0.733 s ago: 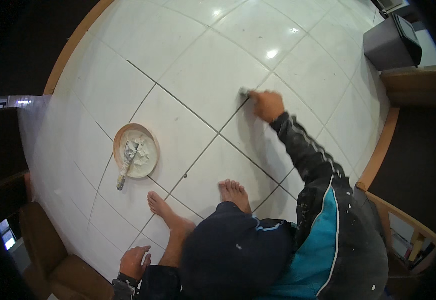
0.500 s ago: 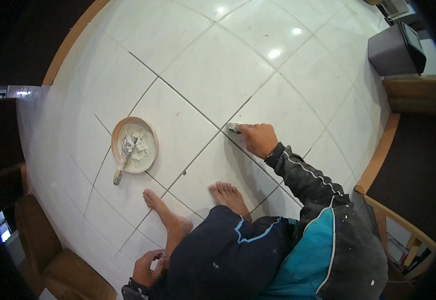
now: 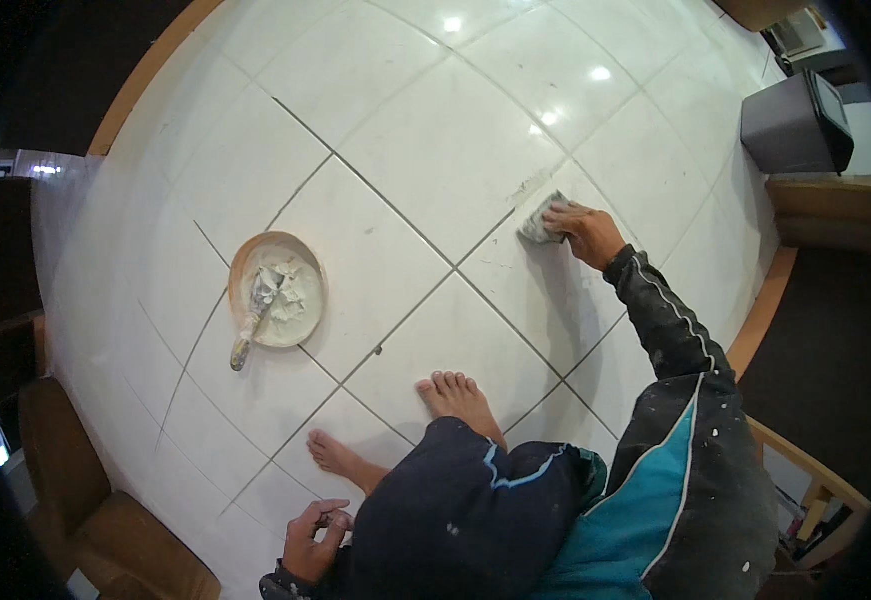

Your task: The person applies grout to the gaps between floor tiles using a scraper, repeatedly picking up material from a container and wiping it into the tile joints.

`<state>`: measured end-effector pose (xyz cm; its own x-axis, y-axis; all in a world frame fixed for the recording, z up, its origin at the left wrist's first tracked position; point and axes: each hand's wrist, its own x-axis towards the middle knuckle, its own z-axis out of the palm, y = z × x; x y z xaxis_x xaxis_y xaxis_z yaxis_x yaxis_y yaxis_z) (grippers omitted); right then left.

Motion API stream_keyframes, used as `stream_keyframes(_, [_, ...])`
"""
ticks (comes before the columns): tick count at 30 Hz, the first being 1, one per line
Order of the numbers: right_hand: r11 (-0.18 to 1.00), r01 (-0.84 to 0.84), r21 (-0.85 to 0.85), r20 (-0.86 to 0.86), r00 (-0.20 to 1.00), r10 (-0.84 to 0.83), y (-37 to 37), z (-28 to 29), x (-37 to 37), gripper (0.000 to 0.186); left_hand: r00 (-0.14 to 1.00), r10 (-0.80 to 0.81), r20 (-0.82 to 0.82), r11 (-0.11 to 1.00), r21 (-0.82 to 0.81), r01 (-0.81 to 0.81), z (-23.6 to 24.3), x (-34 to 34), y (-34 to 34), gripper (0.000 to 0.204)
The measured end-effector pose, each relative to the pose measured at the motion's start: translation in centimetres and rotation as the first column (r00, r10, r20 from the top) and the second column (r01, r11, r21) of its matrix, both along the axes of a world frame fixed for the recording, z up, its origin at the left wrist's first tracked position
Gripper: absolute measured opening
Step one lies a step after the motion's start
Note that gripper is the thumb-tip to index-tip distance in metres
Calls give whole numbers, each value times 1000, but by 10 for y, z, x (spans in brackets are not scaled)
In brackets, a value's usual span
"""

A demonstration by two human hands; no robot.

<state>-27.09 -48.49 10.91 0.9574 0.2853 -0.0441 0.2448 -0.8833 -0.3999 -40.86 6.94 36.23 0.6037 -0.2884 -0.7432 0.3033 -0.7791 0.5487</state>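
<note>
My right hand (image 3: 589,234) is closed on a flat grey scraper (image 3: 544,220) smeared with white paste. The scraper lies tilted against a white floor tile, beside a joint with fresh grey streaks (image 3: 528,188) around it. My left hand (image 3: 316,538) rests near my bent knee, fingers loosely curled, with nothing visible in it. To the left on the tiles sits a round shallow bowl (image 3: 239,270) holding white paste (image 3: 299,310). A paste-covered trowel or brush-like tool (image 3: 244,343) leans in it, its handle over the near rim; its head is buried in paste.
Dark open joints cross the tiled floor (image 3: 396,130); joints farther right look filled. A small dark crumb (image 3: 379,350) lies by one joint. My bare feet (image 3: 459,402) stand close by. A grey bin (image 3: 784,125) is at the far right, brown seats (image 3: 136,545) at the near left.
My right hand has moved away and to the right with the scraper, whose flat face now shows. Grey streaks have appeared beside the joint there. My left hand stays near my leg.
</note>
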Motion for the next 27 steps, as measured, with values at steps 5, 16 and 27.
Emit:
stream_keyframes(5, [943,332,-5,26,943,-332,4,28,30,30,893,417,-169,896,-93,-435,-34,-9,40,27])
stream_keyframes(16, [898,410,-158,-56,905,-423,110,10,11,35,673,692,-261,532,-446,-720,-200,-97,56,41])
stream_keyframes(27, [904,404,-139,-120,899,-421,104,32,17,41,278,756,-592,160,-244,-956,-239,-89,42,46])
